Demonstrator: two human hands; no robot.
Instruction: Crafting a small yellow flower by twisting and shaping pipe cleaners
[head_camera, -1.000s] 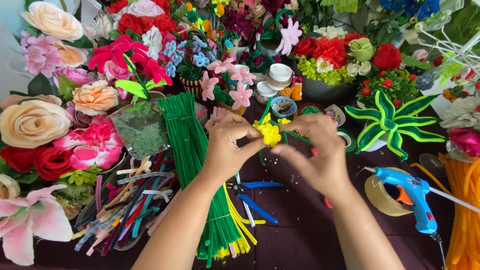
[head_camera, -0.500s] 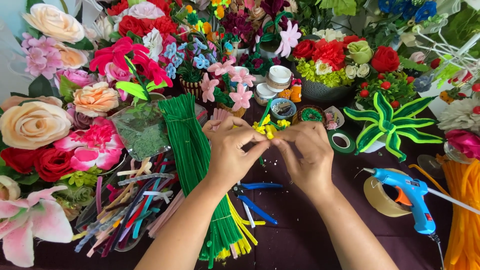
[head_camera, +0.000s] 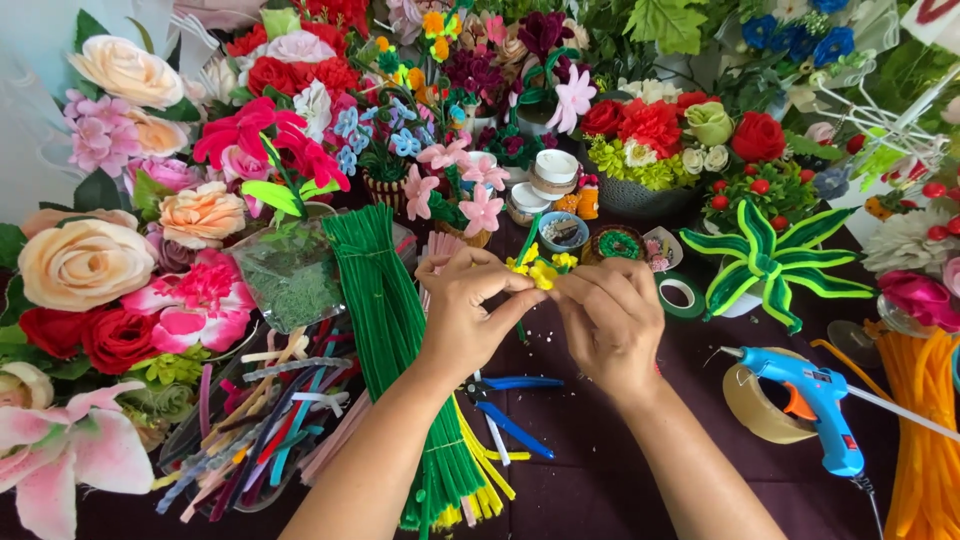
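**Small yellow pipe-cleaner flower held between both hands, partly formed**

A small yellow flower (head_camera: 541, 271) made of fuzzy pipe cleaner was held above the dark purple tablecloth (head_camera: 600, 490), in the gap between the two hands, near the middle of the table. The left hand (head_camera: 465, 315) was curled around its left side, thumb and forefinger pinched toward it; the right hand (head_camera: 610, 315) was closed on its right side, fingertips pressed at the petals. Both hands were thus grasping the flower, though the exact contact of each fingertip was hidden.

Several yellow petals or loops were already shaped and clustered, and a thin green stem (head_camera: 527, 243) appeared to run up behind them. How the stem was fastened could not be told. The piece was judged to be mid-way: petals were formed, but fingers were at work on them, and no leaves were seen on it.

The flower looked bright yellow, soft and bristly, much smaller than the finished blooms around it.

A bundle of green pipe cleaners (head_camera: 395, 330) lay just left of the left wrist, over some yellow ones. Blue-handled pliers (head_camera: 505, 405) lay on the cloth below the hands. A blue glue gun (head_camera: 815, 400) rested on a roll of tape (head_camera: 755, 405) to the right, well apart from the hands
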